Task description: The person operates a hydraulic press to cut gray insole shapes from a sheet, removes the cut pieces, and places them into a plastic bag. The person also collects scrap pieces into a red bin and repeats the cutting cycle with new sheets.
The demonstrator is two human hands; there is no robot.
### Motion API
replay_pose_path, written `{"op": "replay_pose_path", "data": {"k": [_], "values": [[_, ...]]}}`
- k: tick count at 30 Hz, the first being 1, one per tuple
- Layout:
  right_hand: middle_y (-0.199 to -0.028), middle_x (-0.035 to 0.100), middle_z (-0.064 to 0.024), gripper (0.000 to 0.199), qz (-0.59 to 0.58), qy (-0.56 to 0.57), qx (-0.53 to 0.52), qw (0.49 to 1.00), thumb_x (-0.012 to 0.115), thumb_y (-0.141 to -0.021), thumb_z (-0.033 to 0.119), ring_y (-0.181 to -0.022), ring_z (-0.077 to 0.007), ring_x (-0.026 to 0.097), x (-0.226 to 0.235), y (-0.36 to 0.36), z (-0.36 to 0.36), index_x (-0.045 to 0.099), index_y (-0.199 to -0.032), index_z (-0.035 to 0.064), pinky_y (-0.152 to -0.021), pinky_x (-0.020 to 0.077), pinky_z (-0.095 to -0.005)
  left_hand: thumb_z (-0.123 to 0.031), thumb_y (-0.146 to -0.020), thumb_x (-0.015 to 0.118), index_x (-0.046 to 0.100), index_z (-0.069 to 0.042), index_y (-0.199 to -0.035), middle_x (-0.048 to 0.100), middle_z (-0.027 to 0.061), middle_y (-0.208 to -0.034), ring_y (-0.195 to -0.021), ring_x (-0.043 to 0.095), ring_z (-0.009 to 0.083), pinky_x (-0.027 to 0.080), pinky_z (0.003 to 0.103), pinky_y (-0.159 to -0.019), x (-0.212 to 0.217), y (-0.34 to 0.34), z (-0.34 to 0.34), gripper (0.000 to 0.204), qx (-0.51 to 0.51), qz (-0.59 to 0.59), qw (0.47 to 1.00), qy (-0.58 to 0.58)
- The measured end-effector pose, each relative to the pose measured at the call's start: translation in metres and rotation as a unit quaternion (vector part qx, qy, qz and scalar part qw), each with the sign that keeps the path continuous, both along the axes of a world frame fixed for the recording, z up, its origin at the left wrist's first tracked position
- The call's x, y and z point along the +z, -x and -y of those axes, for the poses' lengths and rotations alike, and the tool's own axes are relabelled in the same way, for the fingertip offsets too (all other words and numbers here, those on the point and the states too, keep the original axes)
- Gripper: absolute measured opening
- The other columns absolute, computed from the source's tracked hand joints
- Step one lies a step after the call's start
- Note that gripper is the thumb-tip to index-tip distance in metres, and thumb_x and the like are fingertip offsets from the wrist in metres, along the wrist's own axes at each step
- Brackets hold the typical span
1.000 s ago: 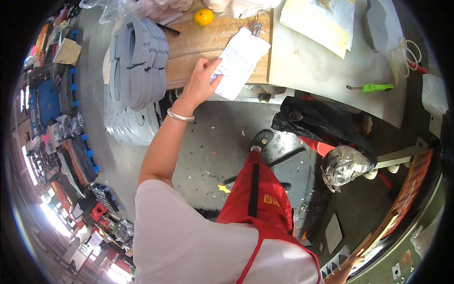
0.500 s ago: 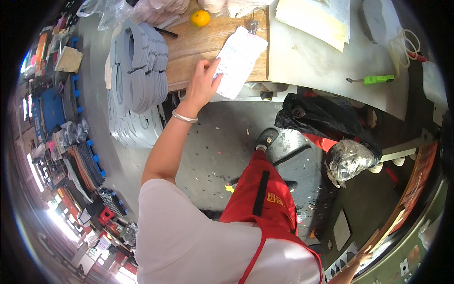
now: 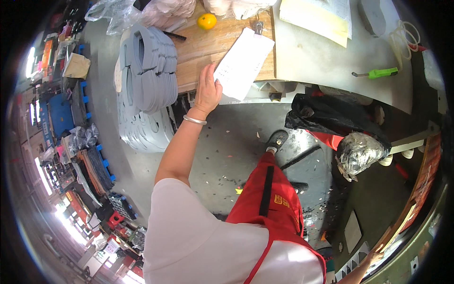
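Note:
My left hand (image 3: 207,94), with a silver bangle at the wrist, lies at the front edge of the wooden board (image 3: 194,57). Its fingers are stretched out and close together, beside the left edge of a clipped stack of white paper slips (image 3: 243,65). The thumb side touches the paper. A metal clip (image 3: 258,27) sits at the top of the slips. Far down at the lower right, my right hand (image 3: 373,258) rests on the edge of a long wooden panel (image 3: 402,213). Its fingers look extended, small in view and partly cut off by my body.
Grey cut-out pieces (image 3: 149,71) are stacked left of the board. An orange fruit (image 3: 206,21) and a black pen (image 3: 175,35) lie behind. To the right are yellow paper sheets (image 3: 314,23) and a green-handled tool (image 3: 383,73). A black plastic bag (image 3: 326,113) hangs below the table.
My left hand has drawn back from the top of the slips to their left edge, and its fingers have come closer together. The whole view has shifted slightly. My right hand stays on the panel.

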State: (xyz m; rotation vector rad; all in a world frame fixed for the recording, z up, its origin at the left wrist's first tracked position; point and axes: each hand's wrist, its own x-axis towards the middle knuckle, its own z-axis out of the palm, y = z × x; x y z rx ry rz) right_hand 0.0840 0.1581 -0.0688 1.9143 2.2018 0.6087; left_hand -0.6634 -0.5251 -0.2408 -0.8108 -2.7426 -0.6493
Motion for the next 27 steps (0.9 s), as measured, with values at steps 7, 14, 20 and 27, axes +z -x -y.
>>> {"op": "replay_pose_path", "data": {"k": [7, 14, 20, 27], "values": [[-0.114, 0.053, -0.0329, 0.086, 0.016, 0.001, -0.01, 1.0, 0.042, -0.084, 0.071, -0.105, -0.0467, 0.054, 0.003, 0.01, 0.006, 0.049, -0.121, -0.0069, -0.086, 0.0477, -0.0536, -0.003, -0.077, 0.056, 0.03, 0.007, -0.134, 0.045, 0.0237, -0.117, -0.094, 0.048, 0.0324, 0.042, 0.039, -0.087, -0.004, 0.0, 0.004, 0.063, -0.005, 0.016, 0.999, -0.035], [-0.115, 0.051, -0.035, 0.088, 0.004, 0.022, -0.016, 1.0, 0.039, -0.084, 0.071, -0.107, -0.05, 0.051, 0.008, 0.023, 0.022, 0.043, -0.128, -0.0057, -0.088, 0.0455, -0.0574, -0.001, -0.075, 0.058, 0.032, 0.006, -0.134, 0.045, 0.0242, -0.12, -0.102, 0.05, 0.0346, 0.043, 0.04, -0.09, -0.005, -0.001, 0.001, 0.065, 0.008, 0.01, 0.999, -0.046], [-0.116, 0.052, -0.0325, 0.09, 0.008, -0.001, -0.037, 0.999, 0.039, -0.083, 0.074, -0.113, -0.0459, 0.048, 0.006, 0.018, 0.029, 0.046, -0.125, -0.0055, -0.095, 0.0413, -0.0533, -0.004, -0.075, 0.058, 0.037, 0.004, -0.131, 0.046, 0.0242, -0.12, -0.107, 0.049, 0.0375, 0.042, 0.043, -0.093, -0.007, -0.002, 0.001, 0.06, 0.006, -0.01, 0.999, -0.031], [-0.118, 0.049, -0.0306, 0.084, -0.002, 0.008, -0.026, 1.0, 0.045, -0.084, 0.068, -0.114, -0.0451, 0.048, -0.004, 0.006, 0.032, 0.045, -0.128, -0.0032, -0.093, 0.0429, -0.0534, -0.008, -0.074, 0.056, 0.045, -0.001, -0.128, 0.05, 0.0205, -0.117, -0.104, 0.049, 0.0368, 0.043, 0.044, -0.093, -0.008, -0.003, 0.002, 0.056, 0.0, -0.049, 0.999, -0.012]]}}
